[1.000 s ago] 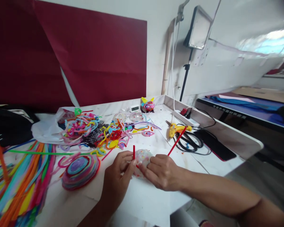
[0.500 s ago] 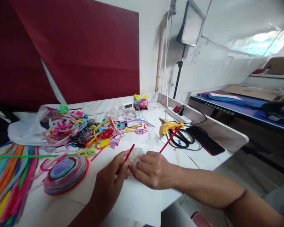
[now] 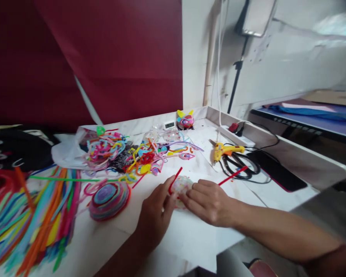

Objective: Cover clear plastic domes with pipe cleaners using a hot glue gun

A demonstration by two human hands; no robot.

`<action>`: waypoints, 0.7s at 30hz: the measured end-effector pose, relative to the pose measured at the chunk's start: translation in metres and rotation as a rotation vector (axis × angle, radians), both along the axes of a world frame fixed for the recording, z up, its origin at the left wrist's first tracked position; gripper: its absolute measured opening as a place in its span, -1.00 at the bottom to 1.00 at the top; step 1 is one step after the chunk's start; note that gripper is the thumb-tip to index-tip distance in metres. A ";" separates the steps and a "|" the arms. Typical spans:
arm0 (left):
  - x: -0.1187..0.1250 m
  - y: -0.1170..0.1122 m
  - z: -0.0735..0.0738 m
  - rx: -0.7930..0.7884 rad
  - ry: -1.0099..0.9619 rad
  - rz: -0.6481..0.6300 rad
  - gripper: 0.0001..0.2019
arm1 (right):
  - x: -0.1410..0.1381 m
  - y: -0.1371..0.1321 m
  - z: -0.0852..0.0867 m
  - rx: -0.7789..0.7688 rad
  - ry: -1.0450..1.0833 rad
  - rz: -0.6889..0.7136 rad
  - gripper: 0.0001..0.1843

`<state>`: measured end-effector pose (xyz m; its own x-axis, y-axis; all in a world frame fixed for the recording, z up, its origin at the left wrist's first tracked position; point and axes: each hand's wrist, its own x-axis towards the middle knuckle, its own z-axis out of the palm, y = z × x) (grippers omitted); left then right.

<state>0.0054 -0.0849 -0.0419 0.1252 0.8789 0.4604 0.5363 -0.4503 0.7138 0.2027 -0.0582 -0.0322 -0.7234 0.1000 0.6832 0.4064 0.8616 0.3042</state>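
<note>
Both my hands meet over a small clear ball (image 3: 182,186) speckled with colours, resting on the white table (image 3: 184,238). My left hand (image 3: 155,211) pinches one end of a red pipe cleaner (image 3: 175,179) against the ball's left side. My right hand (image 3: 209,201) covers the ball's right side with curled fingers, and the pipe cleaner's other end (image 3: 233,175) sticks out to the right past its knuckles. Most of the ball is hidden under my fingers.
A spiral disc of coloured pipe cleaners (image 3: 108,199) lies left of my hands, long straight ones (image 3: 31,219) fan out at far left, a tangle of bent ones (image 3: 127,154) sits behind. A yellow glue gun (image 3: 226,149), black cables, a dark phone (image 3: 278,175) lie right.
The red pipe cleaner's left end has tilted from upright to leaning right, and its right end has dropped lower. The camera has swung, shifting the table in view. Both hands stay on the ball.
</note>
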 end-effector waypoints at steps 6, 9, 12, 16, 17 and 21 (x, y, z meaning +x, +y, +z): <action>0.000 -0.004 0.003 -0.007 0.128 -0.108 -0.54 | 0.003 -0.004 0.000 -0.055 -0.022 -0.006 -0.81; 0.000 -0.005 0.003 -0.007 0.102 -0.168 -0.54 | 0.002 -0.004 -0.001 -0.062 -0.013 0.007 -0.82; 0.000 -0.005 0.004 -0.014 0.069 -0.220 -0.54 | 0.002 -0.004 -0.002 -0.068 -0.004 0.014 -0.83; -0.001 -0.005 0.002 -0.089 0.018 -0.228 -0.54 | 0.003 -0.004 -0.003 -0.093 -0.009 0.031 -0.81; -0.001 -0.005 0.001 -0.107 0.009 -0.225 -0.54 | 0.003 -0.003 -0.004 -0.098 -0.012 0.034 -0.80; -0.001 -0.004 -0.004 -0.071 0.025 -0.227 -0.54 | 0.001 -0.003 -0.003 -0.113 -0.022 0.024 -0.79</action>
<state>0.0043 -0.0885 -0.0458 0.3340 0.8569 0.3926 0.4453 -0.5105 0.7356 0.2035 -0.0608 -0.0351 -0.7412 0.1585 0.6523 0.3799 0.9002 0.2129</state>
